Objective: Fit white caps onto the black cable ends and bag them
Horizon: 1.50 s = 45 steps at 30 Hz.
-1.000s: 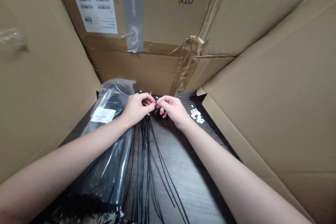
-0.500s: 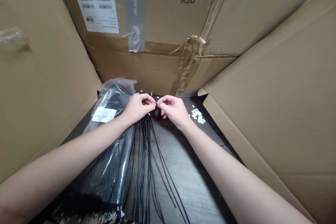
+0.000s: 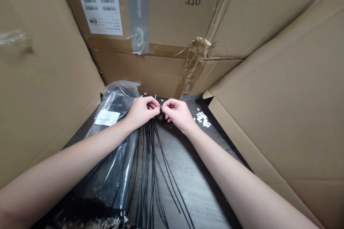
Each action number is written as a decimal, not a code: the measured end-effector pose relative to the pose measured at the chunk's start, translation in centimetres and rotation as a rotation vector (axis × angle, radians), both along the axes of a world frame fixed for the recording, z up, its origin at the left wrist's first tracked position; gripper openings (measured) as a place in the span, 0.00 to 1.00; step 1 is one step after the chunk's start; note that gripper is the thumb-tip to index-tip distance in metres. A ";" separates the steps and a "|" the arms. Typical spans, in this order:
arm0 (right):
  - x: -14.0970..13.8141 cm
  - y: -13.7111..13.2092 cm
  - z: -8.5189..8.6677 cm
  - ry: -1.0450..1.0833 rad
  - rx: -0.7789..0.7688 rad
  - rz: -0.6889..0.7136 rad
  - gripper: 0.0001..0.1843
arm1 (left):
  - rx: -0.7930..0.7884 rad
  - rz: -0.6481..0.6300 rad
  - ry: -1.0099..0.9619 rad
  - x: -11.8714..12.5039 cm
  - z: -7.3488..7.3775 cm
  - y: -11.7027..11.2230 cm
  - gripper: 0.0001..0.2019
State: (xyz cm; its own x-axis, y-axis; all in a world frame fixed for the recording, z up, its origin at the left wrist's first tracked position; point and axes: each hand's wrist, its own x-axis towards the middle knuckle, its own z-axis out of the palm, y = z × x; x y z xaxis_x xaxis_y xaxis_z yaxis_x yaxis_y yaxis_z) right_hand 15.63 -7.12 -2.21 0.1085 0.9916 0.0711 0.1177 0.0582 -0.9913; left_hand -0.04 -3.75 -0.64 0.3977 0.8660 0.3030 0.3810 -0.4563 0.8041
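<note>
My left hand [image 3: 141,110] and my right hand [image 3: 177,112] meet fingertip to fingertip over the far end of a fan of thin black cords [image 3: 150,171] that lies on the dark wooden surface [image 3: 188,182]. Both hands are closed in a pinch at the same spot. The left one holds the top of a black cord. The right one pinches a tiny piece against it, too small to name. A clear plastic bag [image 3: 113,143] full of more black cords lies under my left forearm, with a white label [image 3: 106,117] on it.
Small white pieces [image 3: 202,118] lie in a heap right of my right hand. Cardboard boxes wall the space: one on the left [image 3: 40,78], one at the back [image 3: 166,25] with a shipping label and grey tape, one on the right [image 3: 282,96].
Both hands stay pinched together at the cord tips, with only slight finger movement. The view has shifted a little.
</note>
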 end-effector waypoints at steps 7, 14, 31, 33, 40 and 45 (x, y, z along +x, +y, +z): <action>0.1 0.3 0.1 0.028 -0.034 0.025 0.05 | 0.141 0.002 0.058 0.0 0.4 -0.4 0.04; 0.4 0.5 0.0 0.071 -0.064 0.061 0.06 | 0.337 -0.009 0.101 -0.1 0.2 -0.5 0.05; 0.6 0.3 0.1 0.113 -0.019 0.092 0.11 | 0.216 0.019 0.054 0.0 0.6 -0.7 0.04; 0.6 0.4 0.0 0.114 -0.016 0.085 0.11 | 0.206 0.012 0.057 0.1 0.6 -0.7 0.04; 0.6 0.6 -0.4 0.106 -0.014 0.077 0.09 | 0.172 -0.020 0.054 0.1 0.5 -0.6 0.03; 0.4 0.6 -0.2 0.124 -0.018 0.074 0.07 | 0.172 -0.045 0.072 0.1 0.4 -0.6 0.02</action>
